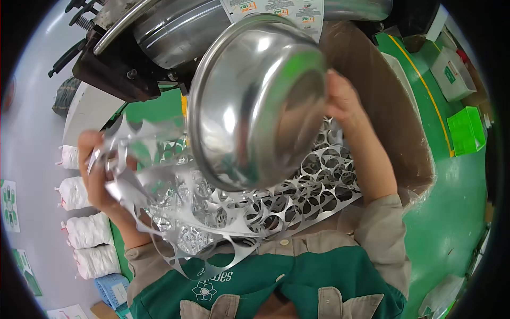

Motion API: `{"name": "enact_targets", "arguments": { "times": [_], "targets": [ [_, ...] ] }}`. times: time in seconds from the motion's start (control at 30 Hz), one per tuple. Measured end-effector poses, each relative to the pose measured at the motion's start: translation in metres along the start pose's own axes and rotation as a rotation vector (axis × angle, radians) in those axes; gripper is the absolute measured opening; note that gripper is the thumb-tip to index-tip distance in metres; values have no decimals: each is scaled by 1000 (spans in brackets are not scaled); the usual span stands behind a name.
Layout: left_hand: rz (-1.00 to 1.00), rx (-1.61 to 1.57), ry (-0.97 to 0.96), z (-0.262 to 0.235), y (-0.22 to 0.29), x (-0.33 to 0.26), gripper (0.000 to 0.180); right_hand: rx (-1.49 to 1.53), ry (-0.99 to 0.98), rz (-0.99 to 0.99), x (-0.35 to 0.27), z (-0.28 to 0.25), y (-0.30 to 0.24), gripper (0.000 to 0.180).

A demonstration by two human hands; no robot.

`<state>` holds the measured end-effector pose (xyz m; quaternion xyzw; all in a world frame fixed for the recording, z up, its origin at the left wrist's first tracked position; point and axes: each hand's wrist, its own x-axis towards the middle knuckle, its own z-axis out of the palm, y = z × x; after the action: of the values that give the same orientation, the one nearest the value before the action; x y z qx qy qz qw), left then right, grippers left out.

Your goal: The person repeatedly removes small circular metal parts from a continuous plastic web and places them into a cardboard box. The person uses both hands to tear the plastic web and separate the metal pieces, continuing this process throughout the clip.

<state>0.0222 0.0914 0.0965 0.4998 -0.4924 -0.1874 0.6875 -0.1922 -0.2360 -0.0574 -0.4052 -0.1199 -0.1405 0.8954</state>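
My right hand [344, 101] grips a shiny steel bowl [239, 106] by its right side. The bowl is tilted, with its outer wall and base turned toward me, so its inside is hidden. At the left, my left hand [98, 173] is closed on a strip of punched foil scrap [130, 183] with round holes; motion blurs it. The strip's lower end hangs in front of my shirt. Below the bowl lies a heap of punched foil scrap [319, 186], with crumpled silvery pieces [188, 236] at its left.
A machine with a metal roller [175, 32] and printed film [289, 10] stands at the far side. A brown, plastic-lined box [382, 111] rises at the right. Several white bundles [90, 229] line the left. A bright green crate [466, 131] sits on the green floor.
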Motion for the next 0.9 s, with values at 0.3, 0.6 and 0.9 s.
{"name": "enact_targets", "arguments": {
  "times": [0.3,0.6,0.9],
  "targets": [
    [20,478,273,-67,47,-32,35,-1906,10,1089,-88,-133,150,29],
    [-23,356,200,-36,20,-27,37,-762,300,132,23,1,-13,36],
    [70,354,526,-118,53,-61,40,-263,550,621,-52,-101,97,46]
  ]
}}
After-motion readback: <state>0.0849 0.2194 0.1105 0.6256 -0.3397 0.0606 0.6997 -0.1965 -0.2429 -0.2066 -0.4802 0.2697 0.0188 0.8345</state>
